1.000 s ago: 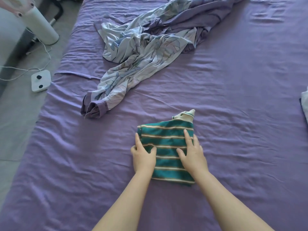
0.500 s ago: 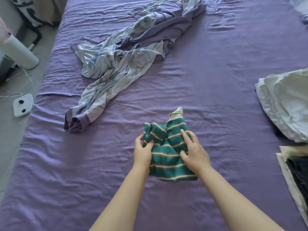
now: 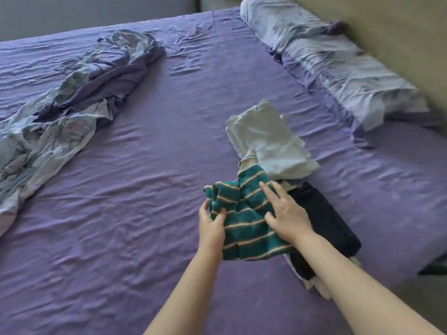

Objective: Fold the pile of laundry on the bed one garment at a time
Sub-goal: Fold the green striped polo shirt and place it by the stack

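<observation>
Both hands hold the folded green striped garment [image 3: 244, 221] near the bed's [image 3: 145, 189] right edge, left hand [image 3: 211, 224] gripping its side, right hand [image 3: 286, 215] on top, thumb tucked beneath, beside a dark folded garment [image 3: 324, 218].

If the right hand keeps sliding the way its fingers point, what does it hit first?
The right hand points up-left across the green striped garment it holds. Past that garment's cream collar, the folded white garment seems first, though depth is unclear.
</observation>
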Motion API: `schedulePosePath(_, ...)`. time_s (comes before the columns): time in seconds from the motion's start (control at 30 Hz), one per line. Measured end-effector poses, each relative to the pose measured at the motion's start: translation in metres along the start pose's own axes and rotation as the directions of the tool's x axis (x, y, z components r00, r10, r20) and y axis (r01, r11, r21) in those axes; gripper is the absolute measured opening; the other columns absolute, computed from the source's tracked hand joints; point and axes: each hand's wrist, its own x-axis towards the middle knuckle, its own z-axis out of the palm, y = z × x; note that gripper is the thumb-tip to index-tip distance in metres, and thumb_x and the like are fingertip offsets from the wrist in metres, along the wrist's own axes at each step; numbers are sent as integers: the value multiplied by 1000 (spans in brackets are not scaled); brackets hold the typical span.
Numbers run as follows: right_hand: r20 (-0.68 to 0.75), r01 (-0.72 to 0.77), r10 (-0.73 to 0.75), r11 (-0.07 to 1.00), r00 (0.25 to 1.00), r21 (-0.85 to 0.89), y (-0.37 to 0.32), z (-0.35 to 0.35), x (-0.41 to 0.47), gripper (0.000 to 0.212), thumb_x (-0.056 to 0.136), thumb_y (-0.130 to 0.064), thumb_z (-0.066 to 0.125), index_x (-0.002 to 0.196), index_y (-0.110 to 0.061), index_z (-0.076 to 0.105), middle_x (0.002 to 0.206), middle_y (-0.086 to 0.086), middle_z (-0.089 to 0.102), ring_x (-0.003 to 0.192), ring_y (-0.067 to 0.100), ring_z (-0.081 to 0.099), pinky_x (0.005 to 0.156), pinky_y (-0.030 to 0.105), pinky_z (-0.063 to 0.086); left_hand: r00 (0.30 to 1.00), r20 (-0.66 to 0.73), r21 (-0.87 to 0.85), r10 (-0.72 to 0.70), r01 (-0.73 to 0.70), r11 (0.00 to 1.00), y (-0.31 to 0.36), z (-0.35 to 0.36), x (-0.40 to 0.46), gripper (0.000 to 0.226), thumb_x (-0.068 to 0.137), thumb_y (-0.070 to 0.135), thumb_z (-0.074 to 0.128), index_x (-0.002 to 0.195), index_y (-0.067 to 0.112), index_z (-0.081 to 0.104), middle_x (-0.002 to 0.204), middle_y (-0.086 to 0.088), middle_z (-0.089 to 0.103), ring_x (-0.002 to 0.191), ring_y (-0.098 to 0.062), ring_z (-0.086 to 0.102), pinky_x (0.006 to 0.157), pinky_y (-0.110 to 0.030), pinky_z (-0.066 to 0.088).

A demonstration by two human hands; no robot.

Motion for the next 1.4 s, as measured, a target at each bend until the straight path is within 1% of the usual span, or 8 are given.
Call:
schedulePosePath(0.4,143,-97,112,990,983,-104,175,-36,-20,76,86,-18,50,149,-39,13,156,-15,9,130,16,35,83,30,46,988,47,39,-150,148,988,-76,162,-13,54,95,10,50,140,30,30,129,-2,53,111,-24,57,98,-50,47)
schedulePosePath(0.5,161,-97,125,980,979,-172,186,-31,-20,77,86,-18,49,150,-35,9,158,-10,1,131,19,30,90,33,43,997,28,277,-76,65,959,-82,167,-22,61,90,13,55,142,25,25,133,-5,47,116,-24,52,97,-40,45)
schedulePosePath(0.6,132,12,29,955,991,-297,184,-18,-27,76,86,-25,50,151,-29,11,160,2,-3,143,25,11,110,41,24,888,100,869,449,-297,395,-90,165,-36,71,80,17,62,145,16,33,144,-9,36,129,-29,40,103,-42,38)
schedulePosePath(0.67,153,101,-54,941,987,-323,179,-8,-31,73,89,-30,48,151,-28,9,159,5,-5,146,28,-2,115,47,8,559,541,770,628,-630,-102,-91,172,-38,53,76,14,58,129,14,58,133,-11,54,123,-31,51,105,-48,41)
schedulePosePath(0.73,222,182,-102,908,970,-378,179,4,-31,74,93,-36,41,149,-28,-8,155,4,-19,144,31,-16,114,53,-8,338,823,530,456,-747,-402,-96,177,-34,42,81,18,47,118,16,67,125,-6,63,121,-26,56,107,-47,39)
schedulePosePath(0.8,248,198,-99,890,964,-411,186,13,-29,70,96,-45,30,142,-30,-21,151,4,-28,139,30,-28,111,54,-17,487,837,543,247,-693,-474,-94,178,-26,50,86,28,40,131,16,57,138,-6,53,134,-25,43,114,-46,25)
schedulePosePath(0.93,265,146,-40,909,964,-392,197,20,-21,63,92,-63,7,137,-37,-27,147,1,-36,135,25,-36,109,53,-23,782,624,725,8,-575,-379,-98,161,9,96,82,79,15,150,14,-9,153,-11,-21,142,-28,-25,113,-46,-22)
schedulePosePath(1.4,397,111,50,922,916,-370,200,41,-2,68,79,-73,-10,132,-41,-37,144,2,-42,134,23,-40,108,52,-25,810,561,729,-169,-581,-362,-110,162,45,112,69,90,2,149,12,-16,154,-10,-25,133,-25,-38,107,-48,-29)
